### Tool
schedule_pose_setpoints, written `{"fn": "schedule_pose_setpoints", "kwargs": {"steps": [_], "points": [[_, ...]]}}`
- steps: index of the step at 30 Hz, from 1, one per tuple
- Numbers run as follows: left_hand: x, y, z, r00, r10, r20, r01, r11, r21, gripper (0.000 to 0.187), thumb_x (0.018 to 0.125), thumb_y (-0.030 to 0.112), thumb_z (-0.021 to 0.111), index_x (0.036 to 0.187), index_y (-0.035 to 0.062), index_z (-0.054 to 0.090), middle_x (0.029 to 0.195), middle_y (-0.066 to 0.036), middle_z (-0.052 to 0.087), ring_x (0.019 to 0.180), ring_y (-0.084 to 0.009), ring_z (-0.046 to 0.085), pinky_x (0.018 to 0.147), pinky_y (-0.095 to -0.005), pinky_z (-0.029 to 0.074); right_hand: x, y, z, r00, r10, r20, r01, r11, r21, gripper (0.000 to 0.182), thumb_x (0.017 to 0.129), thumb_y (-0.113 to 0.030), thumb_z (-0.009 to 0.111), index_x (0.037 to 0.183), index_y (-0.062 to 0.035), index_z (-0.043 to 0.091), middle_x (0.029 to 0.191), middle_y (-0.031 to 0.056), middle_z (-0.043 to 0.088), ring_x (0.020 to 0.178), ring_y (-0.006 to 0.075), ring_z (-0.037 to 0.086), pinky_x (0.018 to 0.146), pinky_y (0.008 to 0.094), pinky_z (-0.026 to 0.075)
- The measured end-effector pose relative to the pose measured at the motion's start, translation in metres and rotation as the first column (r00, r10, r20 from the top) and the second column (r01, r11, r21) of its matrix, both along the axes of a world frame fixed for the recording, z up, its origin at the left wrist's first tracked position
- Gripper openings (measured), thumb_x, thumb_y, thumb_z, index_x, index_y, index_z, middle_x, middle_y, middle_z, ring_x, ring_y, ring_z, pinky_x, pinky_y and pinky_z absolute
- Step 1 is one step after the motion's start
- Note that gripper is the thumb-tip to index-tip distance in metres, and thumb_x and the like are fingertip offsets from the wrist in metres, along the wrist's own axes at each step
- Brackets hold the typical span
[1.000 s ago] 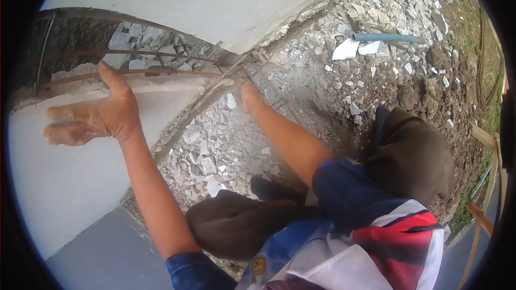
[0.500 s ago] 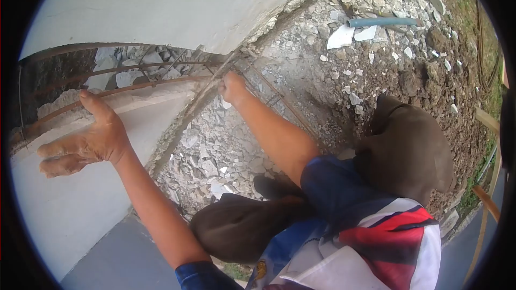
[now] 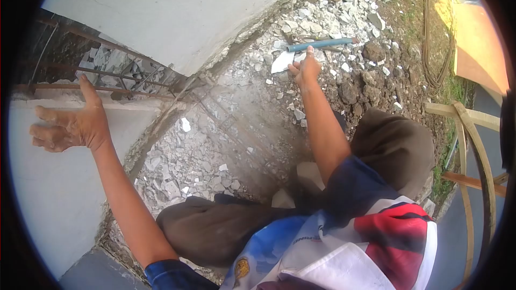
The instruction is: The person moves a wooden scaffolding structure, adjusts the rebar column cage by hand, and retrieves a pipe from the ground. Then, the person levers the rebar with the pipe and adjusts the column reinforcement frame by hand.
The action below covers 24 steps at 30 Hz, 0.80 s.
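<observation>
My right hand reaches out over the rubble with its fingers apart. A fingertip comes right to the edge of a blue-grey pipe, which lies on the broken pieces, and a flat white fragment lies just left of the hand. My left hand is open in front of the white wall, thumb raised and the other fingers partly bent, holding nothing. Behind the thumb, rusty reinforcing bars run across a gap in the wall.
Broken concrete rubble covers the ground between the wall and my legs. More bars stretch from the wall corner through the dust. Coiled wire, an orange board and wooden strips lie at the right.
My right hand has left the bars at the wall corner and moved right and away to the blue-grey pipe, its fingers opening. My left hand stays raised at the wall. Dust now hangs over the bars.
</observation>
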<state>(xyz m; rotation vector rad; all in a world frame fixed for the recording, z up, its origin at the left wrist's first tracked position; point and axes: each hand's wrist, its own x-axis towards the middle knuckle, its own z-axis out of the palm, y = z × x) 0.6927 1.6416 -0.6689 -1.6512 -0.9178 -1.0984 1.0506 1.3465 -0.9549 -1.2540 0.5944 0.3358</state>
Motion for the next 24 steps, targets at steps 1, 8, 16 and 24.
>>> {"fn": "schedule_pose_setpoints", "kwargs": {"steps": [1, 8, 16, 24], "points": [[-0.001, 0.001, -0.002, 1.000, -0.005, -0.004, 0.005, 1.000, 0.013, 0.123, 0.065, 0.075, 0.071, 0.149, 0.0084, 0.011, 0.139, -0.031, 0.017, 0.130, -0.0568, 0.013, 0.095, -0.0698, 0.023, 0.018, -0.003, 0.004, 0.997, -0.024, -0.078, 0.028, 0.999, 0.047, 0.050, 0.090, -0.038, 0.068, 0.109, 0.0022, 0.045, 0.092, 0.0155, 0.051, 0.077, 0.0304, 0.060, 0.054, 0.0456, 0.059], [0.002, -0.006, -0.003, 0.994, -0.078, 0.077, 0.082, 0.995, -0.061, 0.115, 0.064, 0.064, 0.075, 0.150, 0.0126, 0.020, 0.146, -0.024, 0.015, 0.136, -0.0527, 0.009, 0.099, -0.0690, 0.020, 0.065, -0.002, -0.008, 0.998, 0.056, -0.012, -0.053, 0.982, 0.180, 0.016, 0.095, -0.014, 0.046, 0.103, -0.0005, 0.047, 0.076, 0.0102, 0.049, 0.055, 0.0200, 0.053, 0.039, 0.0336, 0.045], [0.003, -0.005, -0.006, 0.978, -0.163, 0.132, 0.177, 0.980, -0.095, 0.109, 0.063, 0.060, 0.074, 0.149, 0.0169, 0.022, 0.148, -0.020, 0.013, 0.140, -0.0490, 0.001, 0.104, -0.0657, 0.012, -0.205, -0.051, 0.034, 0.639, 0.755, 0.147, -0.748, 0.655, -0.112, 0.025, 0.099, -0.030, 0.054, 0.088, -0.0076, 0.051, 0.060, 0.0007, 0.048, 0.041, 0.0119, 0.044, 0.035, 0.0272, 0.036], [0.006, -0.016, -0.004, 0.971, -0.184, 0.152, 0.208, 0.966, -0.157, 0.103, 0.070, 0.052, 0.076, 0.151, 0.0191, 0.021, 0.152, -0.022, 0.010, 0.140, -0.0466, 0.007, 0.104, -0.0636, 0.016, -0.281, -0.067, -0.002, 0.241, 0.963, -0.119, -0.968, 0.229, -0.106, 0.032, 0.100, -0.032, 0.054, 0.092, -0.0025, 0.060, 0.058, 0.0035, 0.052, 0.041, 0.0138, 0.047, 0.037, 0.0304, 0.036]]}}
